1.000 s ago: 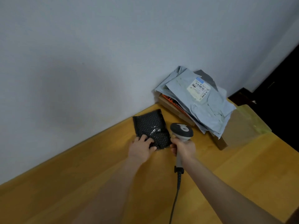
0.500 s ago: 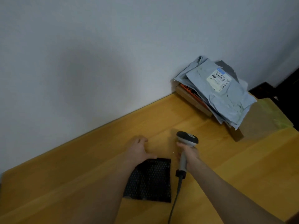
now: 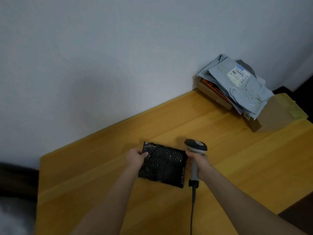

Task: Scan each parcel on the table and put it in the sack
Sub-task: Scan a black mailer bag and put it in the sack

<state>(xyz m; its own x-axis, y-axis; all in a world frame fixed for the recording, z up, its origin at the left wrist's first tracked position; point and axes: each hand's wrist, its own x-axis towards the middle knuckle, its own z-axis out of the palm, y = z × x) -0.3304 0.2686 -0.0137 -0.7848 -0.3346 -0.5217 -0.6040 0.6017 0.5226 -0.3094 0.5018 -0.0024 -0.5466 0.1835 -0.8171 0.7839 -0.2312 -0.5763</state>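
A black bubble-wrap parcel (image 3: 165, 165) is held over the wooden table (image 3: 237, 158), in front of me. My left hand (image 3: 136, 157) grips its upper left corner, thumb on top. My right hand (image 3: 197, 161) grips the grey handle of a barcode scanner (image 3: 196, 146), whose dark head sits just right of the parcel's upper right corner. The scanner's cable (image 3: 192, 211) runs down toward me. At the table's far right corner lies a pile of grey-blue mailer parcels (image 3: 240, 87), the top one with a white label. No sack is plainly in view.
The pile rests on brown cardboard boxes (image 3: 271, 114) against the white wall (image 3: 118, 56). The table's left edge (image 3: 39, 184) drops to a dark floor, with something pale and blurred at the bottom left corner (image 3: 11, 217).
My left hand dragged the black parcel from near the wall toward me, then took hold of its corner and lifted it. The scanner came along on the right; the view shifted left.
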